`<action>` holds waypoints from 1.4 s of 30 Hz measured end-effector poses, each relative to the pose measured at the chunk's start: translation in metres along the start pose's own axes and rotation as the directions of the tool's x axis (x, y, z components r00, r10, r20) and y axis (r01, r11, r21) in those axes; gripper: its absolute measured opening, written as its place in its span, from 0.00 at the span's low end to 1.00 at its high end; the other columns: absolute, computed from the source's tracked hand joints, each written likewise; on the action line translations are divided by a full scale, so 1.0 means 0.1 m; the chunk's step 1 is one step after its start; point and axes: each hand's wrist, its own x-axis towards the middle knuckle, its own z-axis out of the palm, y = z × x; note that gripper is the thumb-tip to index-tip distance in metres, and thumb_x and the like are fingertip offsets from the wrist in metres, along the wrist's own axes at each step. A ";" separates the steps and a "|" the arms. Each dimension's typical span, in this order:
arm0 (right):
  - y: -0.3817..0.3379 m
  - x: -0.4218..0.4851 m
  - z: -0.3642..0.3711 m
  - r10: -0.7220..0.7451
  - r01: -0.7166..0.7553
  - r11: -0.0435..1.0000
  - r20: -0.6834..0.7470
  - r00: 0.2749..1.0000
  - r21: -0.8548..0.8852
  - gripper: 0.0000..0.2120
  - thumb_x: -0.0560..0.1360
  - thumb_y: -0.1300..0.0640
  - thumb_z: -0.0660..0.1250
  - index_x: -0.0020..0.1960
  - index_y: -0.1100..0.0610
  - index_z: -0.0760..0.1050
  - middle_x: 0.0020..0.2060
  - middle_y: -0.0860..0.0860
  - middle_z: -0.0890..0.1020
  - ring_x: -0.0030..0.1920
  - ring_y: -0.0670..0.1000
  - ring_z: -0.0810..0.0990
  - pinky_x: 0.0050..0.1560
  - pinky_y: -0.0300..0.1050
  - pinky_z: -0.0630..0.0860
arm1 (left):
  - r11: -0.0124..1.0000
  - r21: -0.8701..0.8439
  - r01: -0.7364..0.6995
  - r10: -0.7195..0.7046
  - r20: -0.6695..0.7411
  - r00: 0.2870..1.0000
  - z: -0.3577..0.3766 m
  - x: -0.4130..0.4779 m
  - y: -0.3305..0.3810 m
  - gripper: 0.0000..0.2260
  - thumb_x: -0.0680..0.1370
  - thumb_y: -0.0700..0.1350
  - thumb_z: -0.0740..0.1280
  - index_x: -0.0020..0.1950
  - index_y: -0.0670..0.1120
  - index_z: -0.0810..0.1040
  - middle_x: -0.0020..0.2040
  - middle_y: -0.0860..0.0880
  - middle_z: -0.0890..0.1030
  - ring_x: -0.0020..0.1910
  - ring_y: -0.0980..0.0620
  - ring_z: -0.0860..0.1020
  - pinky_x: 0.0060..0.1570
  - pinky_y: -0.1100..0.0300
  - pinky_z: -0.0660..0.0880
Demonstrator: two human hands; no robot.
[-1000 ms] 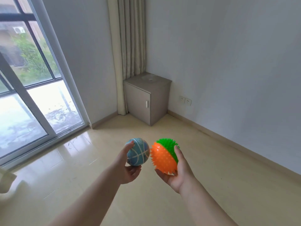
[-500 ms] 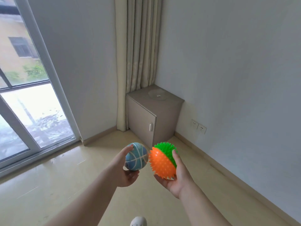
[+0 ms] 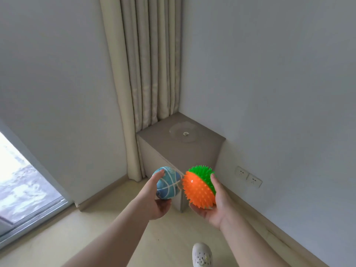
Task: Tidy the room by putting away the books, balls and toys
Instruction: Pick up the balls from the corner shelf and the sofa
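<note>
Grey cabinet (image 3: 204,151) stands dead ahead in the corner, just beyond both balls, door closed. Left hand (image 3: 154,200) wraps a blue mini basketball (image 3: 170,184), thumb on top. Right hand (image 3: 215,205) cups a spiky orange-and-green ball (image 3: 198,189), fingers curled round it. Judgement: neither hand is free for the door

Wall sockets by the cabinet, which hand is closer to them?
Right. The right hand, gripping the spiky ball, is just left of the wall sockets; the left hand, holding the blue ball, is farther left.
</note>
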 end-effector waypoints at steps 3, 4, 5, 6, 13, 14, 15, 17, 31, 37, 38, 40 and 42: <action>-0.46 0.54 0.21 -0.009 0.009 1.000 0.003 1.000 0.009 0.23 0.71 0.40 0.67 0.52 0.59 0.74 0.41 0.61 0.80 0.38 0.58 0.79 0.34 0.50 0.80 | 1.000 0.002 -0.017 0.017 -0.033 0.999 0.38 0.51 0.40 0.23 0.67 0.56 0.75 0.46 0.41 0.71 0.49 0.42 0.77 0.50 0.45 0.78 0.58 0.56 0.75; -0.72 0.90 0.29 -0.002 0.002 1.000 0.009 1.000 0.002 0.23 0.71 0.40 0.68 0.52 0.59 0.74 0.41 0.61 0.80 0.37 0.58 0.79 0.34 0.50 0.80 | 0.999 -0.004 -0.032 0.032 -0.045 0.998 0.62 0.82 0.61 0.23 0.67 0.57 0.75 0.46 0.41 0.71 0.49 0.41 0.77 0.50 0.45 0.78 0.58 0.56 0.75; -0.80 1.02 0.33 0.009 -0.009 1.000 -0.004 1.000 -0.003 0.23 0.71 0.40 0.68 0.53 0.59 0.74 0.42 0.61 0.81 0.38 0.58 0.79 0.35 0.51 0.80 | 0.999 0.005 -0.045 0.045 -0.063 0.997 0.67 0.92 0.69 0.24 0.66 0.57 0.75 0.46 0.41 0.71 0.49 0.41 0.77 0.50 0.45 0.78 0.58 0.56 0.75; -0.96 1.18 0.40 0.019 -0.019 1.000 -0.010 1.000 -0.006 0.25 0.70 0.39 0.68 0.55 0.58 0.74 0.43 0.61 0.81 0.39 0.58 0.80 0.37 0.52 0.80 | 0.999 0.007 -0.042 0.042 -0.064 0.997 0.79 1.06 0.82 0.24 0.66 0.57 0.75 0.47 0.41 0.71 0.48 0.41 0.77 0.48 0.45 0.78 0.57 0.56 0.75; -1.99 2.36 0.81 0.051 -0.054 0.997 -0.052 0.997 -0.054 0.31 0.69 0.41 0.71 0.65 0.55 0.66 0.56 0.61 0.77 0.52 0.62 0.79 0.40 0.53 0.80 | 0.999 -0.037 -0.026 0.021 -0.113 0.993 1.56 2.13 1.59 0.27 0.65 0.56 0.76 0.55 0.41 0.74 0.46 0.42 0.80 0.40 0.48 0.79 0.44 0.58 0.77; -2.08 2.52 0.87 0.069 -0.071 0.996 -0.043 0.997 -0.055 0.30 0.69 0.42 0.71 0.65 0.55 0.66 0.57 0.61 0.76 0.53 0.62 0.78 0.42 0.54 0.79 | 0.998 -0.051 -0.022 0.016 -0.115 0.993 1.62 2.28 1.70 0.27 0.64 0.56 0.77 0.55 0.41 0.74 0.46 0.42 0.80 0.40 0.48 0.79 0.45 0.58 0.77; -2.13 2.62 0.90 0.080 -0.082 0.995 -0.035 0.996 -0.059 0.29 0.70 0.43 0.70 0.65 0.55 0.66 0.57 0.61 0.76 0.54 0.62 0.78 0.43 0.54 0.79 | 0.998 -0.046 -0.035 0.030 -0.109 0.994 1.66 2.37 1.77 0.29 0.62 0.55 0.78 0.55 0.42 0.75 0.47 0.42 0.81 0.42 0.48 0.80 0.48 0.58 0.77; -2.28 2.91 0.97 0.093 -0.096 0.993 -0.038 0.995 -0.070 0.29 0.71 0.44 0.70 0.65 0.55 0.66 0.57 0.61 0.76 0.55 0.62 0.77 0.44 0.55 0.78 | 0.998 0.032 -0.046 0.048 -0.092 0.995 1.76 2.69 1.96 0.42 0.50 0.56 0.82 0.60 0.44 0.76 0.52 0.44 0.82 0.47 0.47 0.81 0.50 0.57 0.78; -2.80 4.46 1.42 0.010 -0.060 0.990 -0.362 0.932 -0.128 0.28 0.68 0.49 0.74 0.61 0.53 0.65 0.59 0.56 0.73 0.57 0.61 0.75 0.44 0.58 0.77 | 0.831 0.543 -0.120 0.207 -0.102 0.973 2.33 4.15 3.01 0.29 0.66 0.50 0.77 0.62 0.43 0.70 0.54 0.44 0.79 0.40 0.52 0.78 0.32 0.62 0.71; -2.99 4.94 1.38 -0.047 -0.086 0.925 -0.335 0.941 -0.371 0.36 0.66 0.50 0.76 0.68 0.51 0.63 0.61 0.54 0.73 0.55 0.57 0.75 0.47 0.55 0.77 | 0.751 0.659 -0.039 0.227 -0.203 0.952 2.52 4.50 3.09 0.36 0.58 0.56 0.79 0.60 0.46 0.69 0.48 0.47 0.78 0.45 0.48 0.79 0.36 0.58 0.76; -3.01 4.96 1.38 -0.074 -0.073 0.909 -0.329 0.941 -0.411 0.37 0.65 0.49 0.77 0.69 0.51 0.63 0.61 0.54 0.73 0.54 0.57 0.76 0.48 0.54 0.78 | 0.733 0.680 -0.020 0.234 -0.225 0.946 2.55 4.51 3.09 0.35 0.61 0.55 0.78 0.61 0.46 0.67 0.48 0.49 0.77 0.45 0.48 0.78 0.37 0.58 0.75; -3.04 5.08 1.40 -0.150 -0.028 0.865 -0.312 0.938 -0.501 0.43 0.60 0.45 0.78 0.69 0.51 0.63 0.61 0.54 0.73 0.56 0.56 0.76 0.53 0.57 0.78 | 0.702 0.712 0.007 0.247 -0.253 0.935 2.59 4.59 3.09 0.35 0.63 0.53 0.78 0.63 0.48 0.64 0.49 0.49 0.75 0.45 0.48 0.77 0.38 0.58 0.73; -3.06 5.20 1.44 -0.188 -0.021 0.801 -0.286 0.940 -0.598 0.51 0.51 0.40 0.77 0.70 0.50 0.62 0.62 0.54 0.73 0.60 0.57 0.75 0.58 0.59 0.75 | 0.698 0.716 0.010 0.258 -0.265 0.929 2.63 4.69 3.12 0.36 0.63 0.52 0.78 0.64 0.47 0.64 0.52 0.47 0.76 0.45 0.47 0.77 0.40 0.56 0.75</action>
